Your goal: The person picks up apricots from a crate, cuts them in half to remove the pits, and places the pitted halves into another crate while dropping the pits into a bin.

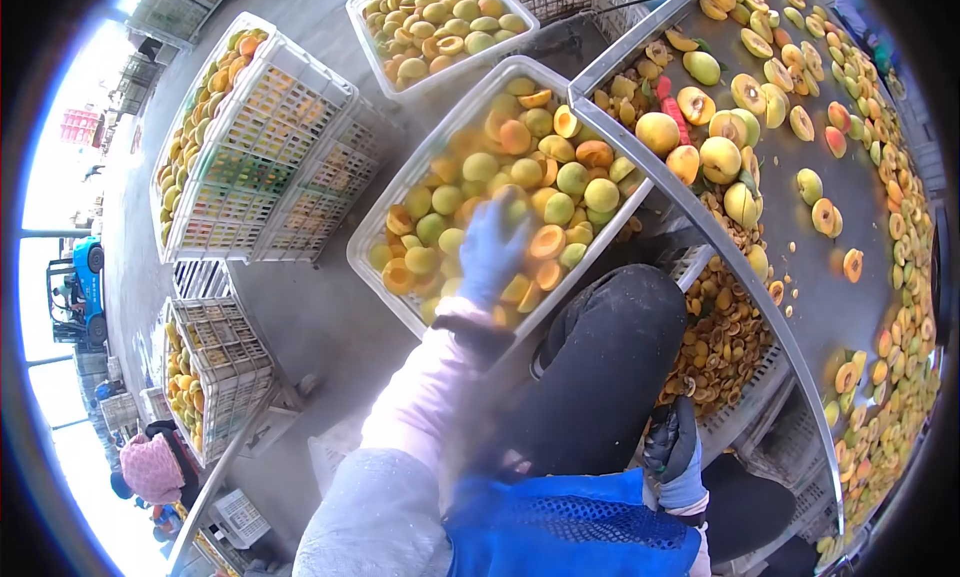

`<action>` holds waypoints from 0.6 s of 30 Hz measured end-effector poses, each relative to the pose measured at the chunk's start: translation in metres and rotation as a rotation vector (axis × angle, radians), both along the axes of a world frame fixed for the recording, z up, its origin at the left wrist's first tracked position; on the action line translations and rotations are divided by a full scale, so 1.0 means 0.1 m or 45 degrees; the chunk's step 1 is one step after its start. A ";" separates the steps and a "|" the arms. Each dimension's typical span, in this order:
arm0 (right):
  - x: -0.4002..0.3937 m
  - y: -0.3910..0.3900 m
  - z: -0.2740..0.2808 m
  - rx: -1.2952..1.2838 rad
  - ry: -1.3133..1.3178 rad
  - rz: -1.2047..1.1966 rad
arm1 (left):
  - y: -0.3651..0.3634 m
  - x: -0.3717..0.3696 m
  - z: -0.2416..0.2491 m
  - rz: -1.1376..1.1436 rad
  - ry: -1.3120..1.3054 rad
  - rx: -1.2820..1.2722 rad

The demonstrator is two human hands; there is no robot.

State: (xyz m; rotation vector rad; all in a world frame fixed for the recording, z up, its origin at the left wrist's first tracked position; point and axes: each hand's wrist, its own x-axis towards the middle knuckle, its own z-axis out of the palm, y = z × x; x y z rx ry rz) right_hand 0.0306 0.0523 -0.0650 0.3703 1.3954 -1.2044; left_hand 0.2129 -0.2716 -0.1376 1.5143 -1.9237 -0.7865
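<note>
My left hand (492,252), in a light blue glove, is over the apricot-like fruit (547,242) in a white crate (372,212). Its thumb and fingers look apart, with a greenish fruit at their tips; blur hides whether they touch it. Some fruit near the hand is blurred too. My right hand (672,439), in a dark glove, is low beside my knee and a crate of small brown-orange pieces (725,342). Its fingers are curled together, and what they hold is too small to make out.
A metal-edged table (790,202) bearing whole and halved fruit curves along the right. Another full crate (385,82) stands beyond mine. Stacked crates (270,152) and a lower crate (215,377) are at left. A person (155,467) and a blue forklift (78,289) are farther left.
</note>
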 end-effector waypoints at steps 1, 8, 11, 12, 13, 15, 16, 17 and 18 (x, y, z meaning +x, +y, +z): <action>0.01 -0.03 0.04 0.021 0.086 0.084 | -0.17 -0.14 -0.05 -0.054 -0.010 -0.060; -0.03 0.30 -0.29 -0.063 0.188 0.154 | -0.70 -0.94 -0.28 -0.305 0.012 -0.383; -0.04 0.34 -0.47 -0.301 0.916 0.690 | -0.73 -1.22 -0.45 -0.427 -0.147 -0.384; -0.05 0.36 -0.49 -0.229 1.072 0.846 | -0.77 -1.25 -0.61 -0.460 -0.160 -0.488; -0.05 0.38 -0.52 -0.151 1.230 0.997 | -0.77 -1.24 -0.75 -0.492 -0.171 -0.582; -0.14 0.46 -0.53 0.068 0.960 0.990 | -0.78 -1.24 -0.78 -0.609 -0.264 -0.597; -0.16 0.53 -0.55 0.142 0.883 0.968 | -0.79 -1.22 -0.76 -0.680 -0.340 -0.526; -0.19 0.64 -0.67 0.133 0.934 0.941 | -0.87 -1.22 -0.72 -0.739 -0.420 -0.465; -0.20 0.66 -0.70 0.121 0.964 0.937 | -0.94 -1.23 -0.69 -0.797 -0.499 -0.401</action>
